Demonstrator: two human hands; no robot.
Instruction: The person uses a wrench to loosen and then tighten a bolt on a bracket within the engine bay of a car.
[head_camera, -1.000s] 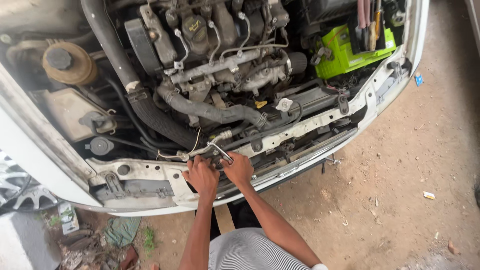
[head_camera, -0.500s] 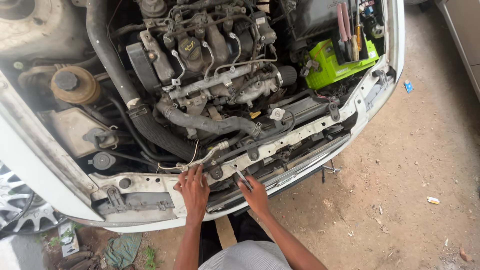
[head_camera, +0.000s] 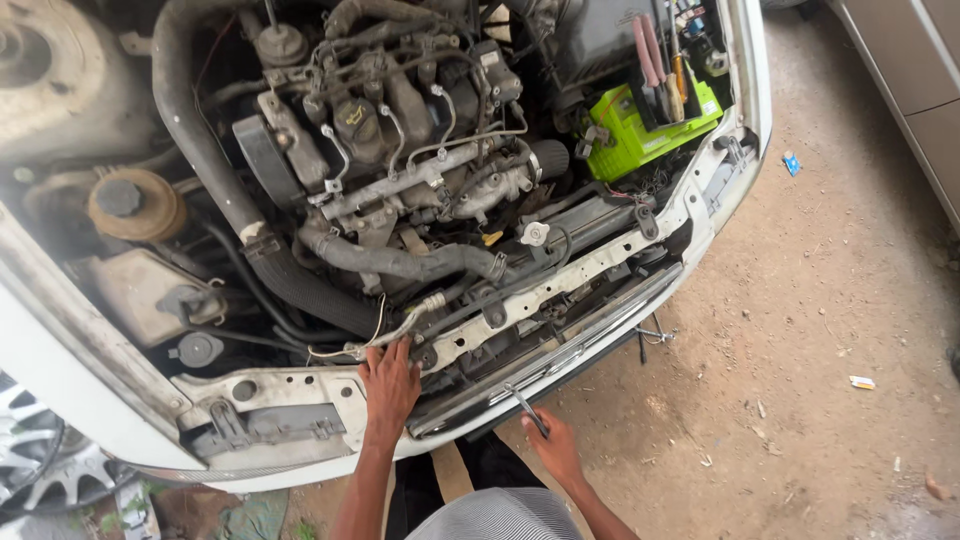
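open engine bay of a white car viewed from above; the left hand (head_camera: 388, 383) is laid flat, fingers spread wide, on the white front crossmember (head_camera: 560, 285), its fingertips touching the thin metal pipe (head_camera: 405, 322) that runs along the top of the panel; nothing is gripped by it; the right hand (head_camera: 556, 450) is closed around the handle of a slim metal wrench (head_camera: 526, 408), whose head is set against the lower front rail (head_camera: 560, 355) beneath the crossmember; compared with a moment earlier, both hands had been bunched together at the pipe on top of the panel, the tool worked up there; the right hand has since been dropped lower and outward with the wrench, while the left has been kept on the panel as a brace; judged from this, attention has been moved from the upper fitting to a fastening on the lower rail; the exact bolt under the wrench head cannot be made out; a green battery (head_camera: 640, 135) with tools resting on it is seen well apart at the far corner; bare dirt ground (head_camera: 820, 330) lies beside the car.
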